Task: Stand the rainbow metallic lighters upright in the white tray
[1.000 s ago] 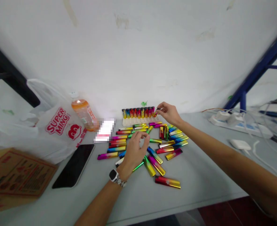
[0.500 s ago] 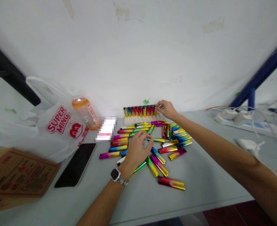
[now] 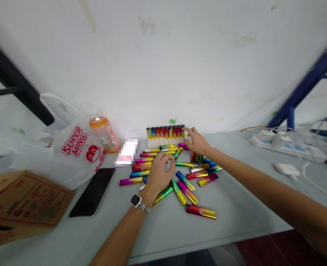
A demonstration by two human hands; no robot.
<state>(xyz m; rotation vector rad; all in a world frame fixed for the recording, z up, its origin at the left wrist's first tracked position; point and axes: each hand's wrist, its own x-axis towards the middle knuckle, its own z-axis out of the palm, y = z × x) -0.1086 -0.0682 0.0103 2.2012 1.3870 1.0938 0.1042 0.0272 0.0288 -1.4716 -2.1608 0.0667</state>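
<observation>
at mid-frame, my right hand (image 3: 197,142) has fingers parted, my left hand (image 3: 159,173) curls loosely unclenched; i'd judge the lighters (image 3: 178,192) light, stiff, slick, best pinched mid-body.

Tray (image 3: 163,142): pale, studded with small holes, flat on desk (image 3: 180,234). Standing lighters (image 3: 166,132): one row, black-topped, metallic, upright along tray's far side. Loose lighters (image 3: 187,192): many, two-tone metallic, lying at mixed angles before tray; red-and-gold lighter (image 3: 201,211) foremost.
</observation>
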